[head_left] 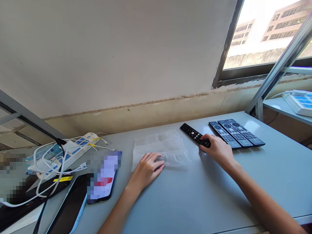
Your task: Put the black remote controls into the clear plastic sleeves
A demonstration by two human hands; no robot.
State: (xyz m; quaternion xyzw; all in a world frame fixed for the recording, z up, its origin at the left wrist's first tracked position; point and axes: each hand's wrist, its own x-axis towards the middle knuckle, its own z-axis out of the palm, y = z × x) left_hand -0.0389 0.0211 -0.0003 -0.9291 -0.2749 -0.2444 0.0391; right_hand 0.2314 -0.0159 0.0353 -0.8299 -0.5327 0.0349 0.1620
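Observation:
Thin, translucent plastic bags [161, 148] lie overlapping on the grey table [185, 201]. My left hand [148, 169] rests on their near edge, fingers bent and slightly apart, palm down. A slim black remote control [191, 132] lies at an angle to the right of the bags. Its near end is between the thumb and fingers of my right hand [215, 148]. Right of that hand, three more black remotes [235, 133] lie side by side, close together.
At the left are a lit phone [104, 178], a dark phone [70, 204], and a white power strip [80, 146] with tangled white cables [62, 162]. A wall runs behind the table. Metal frame posts [280, 61] slant at both sides, and another power strip [301, 100] sits on the right shelf.

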